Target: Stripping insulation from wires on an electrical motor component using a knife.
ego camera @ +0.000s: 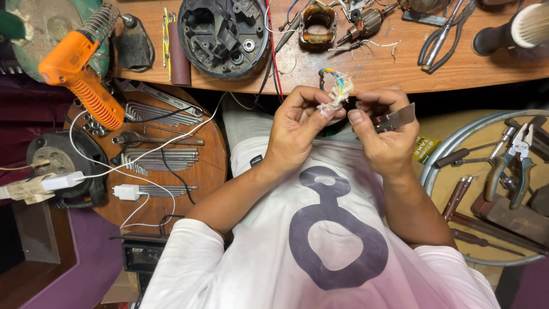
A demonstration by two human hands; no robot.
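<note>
The left grip (297, 129) is pinched on a frayed wire bundle (336, 91), while a small blade (396, 118) is clamped in the right grip (384, 134) just beside it.

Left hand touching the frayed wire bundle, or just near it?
Touching. The head view shows the left hand pinching the frayed end of the coloured wire bundle between thumb and fingertips, with no gap. The right hand holds a small metal blade.

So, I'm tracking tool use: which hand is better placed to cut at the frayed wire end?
Probably the right hand: it holds the metal blade beside the wire bundle, pinched by the left hand.
</note>
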